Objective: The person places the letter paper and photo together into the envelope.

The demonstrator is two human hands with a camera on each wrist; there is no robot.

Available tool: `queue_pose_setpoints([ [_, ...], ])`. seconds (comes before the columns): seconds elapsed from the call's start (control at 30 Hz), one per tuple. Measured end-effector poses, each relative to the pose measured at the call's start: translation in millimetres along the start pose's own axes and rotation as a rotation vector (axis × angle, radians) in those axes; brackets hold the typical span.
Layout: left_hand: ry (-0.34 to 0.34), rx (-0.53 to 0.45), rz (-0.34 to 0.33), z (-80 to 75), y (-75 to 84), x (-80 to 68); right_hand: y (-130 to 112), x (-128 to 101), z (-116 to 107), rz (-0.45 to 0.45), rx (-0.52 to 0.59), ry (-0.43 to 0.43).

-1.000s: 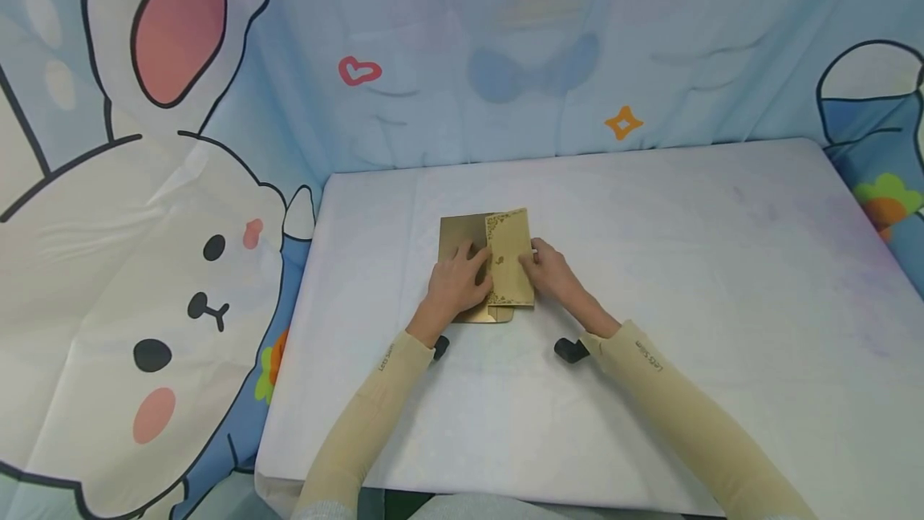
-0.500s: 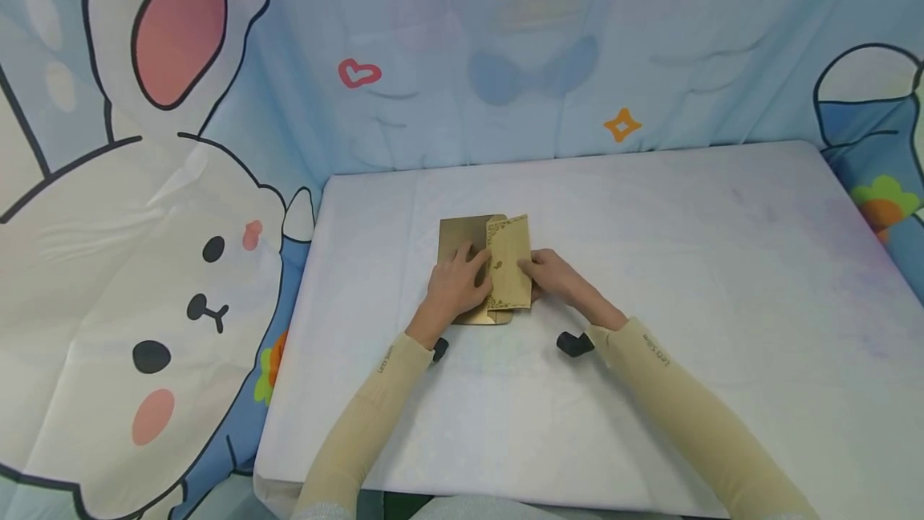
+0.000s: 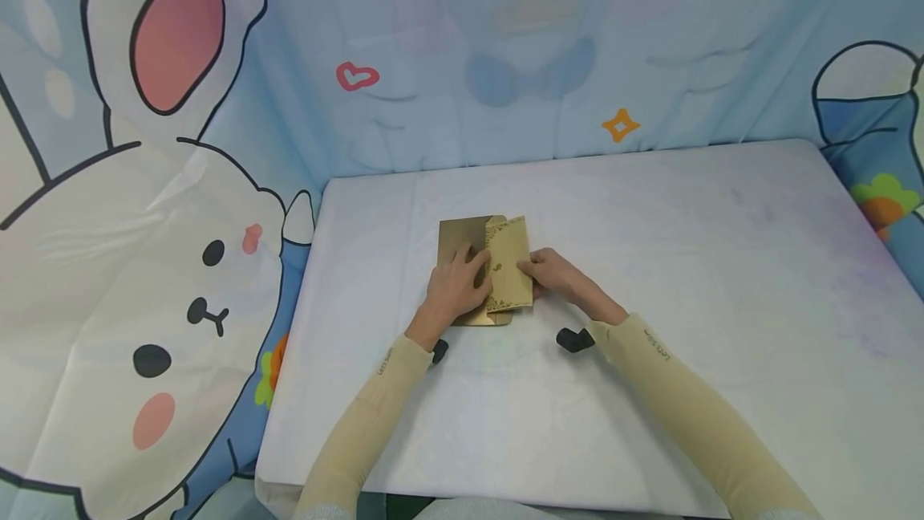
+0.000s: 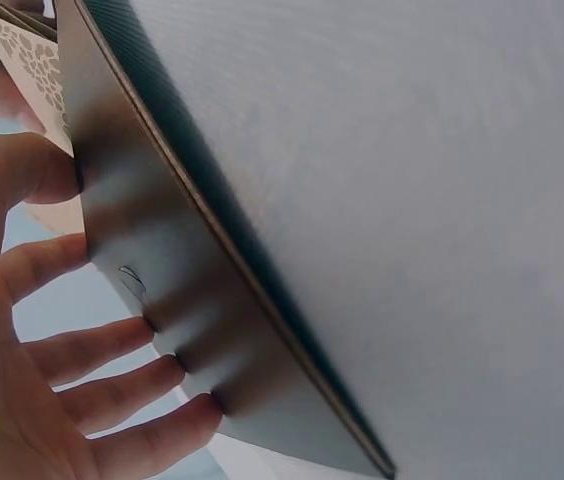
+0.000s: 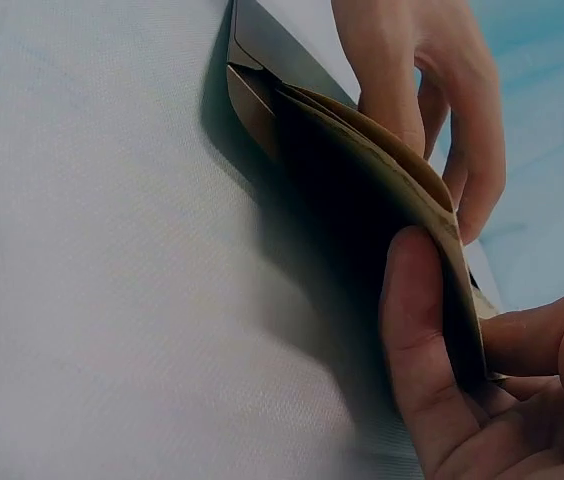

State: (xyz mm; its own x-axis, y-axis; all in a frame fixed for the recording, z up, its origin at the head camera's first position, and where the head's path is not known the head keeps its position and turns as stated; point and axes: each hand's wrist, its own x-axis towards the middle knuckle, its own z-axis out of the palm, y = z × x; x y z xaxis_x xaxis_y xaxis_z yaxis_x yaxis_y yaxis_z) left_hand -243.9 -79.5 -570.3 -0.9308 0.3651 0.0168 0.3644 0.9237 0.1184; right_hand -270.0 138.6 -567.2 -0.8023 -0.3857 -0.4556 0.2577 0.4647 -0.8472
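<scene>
Bright, even light overhead with soft shadows; wrist views darker, close-up blurred, edges slightly bowed

card [image 3: 482, 271] on table [image 3: 650, 279] | left hand [image 3: 453, 289] left (touching) | right hand [image 3: 552, 275] right

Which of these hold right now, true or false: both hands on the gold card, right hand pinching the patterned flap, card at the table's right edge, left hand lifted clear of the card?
1. Both hands touch the gold card. True.
2. The right hand pinches the patterned flap. True; the right wrist view shows thumb and fingers on its edge.
3. The card lies at the right edge of the table. False: it lies left of the middle.
4. The left hand is lifted clear of the card. False: its fingers rest on the plain gold panel.
</scene>
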Motion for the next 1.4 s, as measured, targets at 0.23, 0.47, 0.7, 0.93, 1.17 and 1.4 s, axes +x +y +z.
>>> queue_pose_setpoints([
  [0.23,-0.019,-0.015,-0.01,-0.9,1.1,-0.5,-0.8,0.7,2.6,-0.012,-0.004,0.028],
  [0.47,-0.017,-0.047,-0.015,-1.7,1.0,-0.5,-1.8,-2.3,2.3,-0.032,-0.058,0.102],
  [0.7,-0.009,-0.038,-0.011,-3.1,2.0,0.1,-5.3,0.7,6.2,-0.041,-0.162,0.188],
  [0.93,-0.018,-0.047,-0.028,-4.7,2.4,-0.1,-6.9,4.1,9.2,-0.026,-0.165,0.176],
  [1.17,-0.015,-0.063,-0.022,-4.5,3.2,-0.5,-4.2,-0.5,1.5,-0.032,-0.219,0.131],
  [1.4,-0.011,-0.052,-0.021,-3.0,2.9,-0.5,-6.4,2.1,6.7,-0.038,-0.154,0.104],
])
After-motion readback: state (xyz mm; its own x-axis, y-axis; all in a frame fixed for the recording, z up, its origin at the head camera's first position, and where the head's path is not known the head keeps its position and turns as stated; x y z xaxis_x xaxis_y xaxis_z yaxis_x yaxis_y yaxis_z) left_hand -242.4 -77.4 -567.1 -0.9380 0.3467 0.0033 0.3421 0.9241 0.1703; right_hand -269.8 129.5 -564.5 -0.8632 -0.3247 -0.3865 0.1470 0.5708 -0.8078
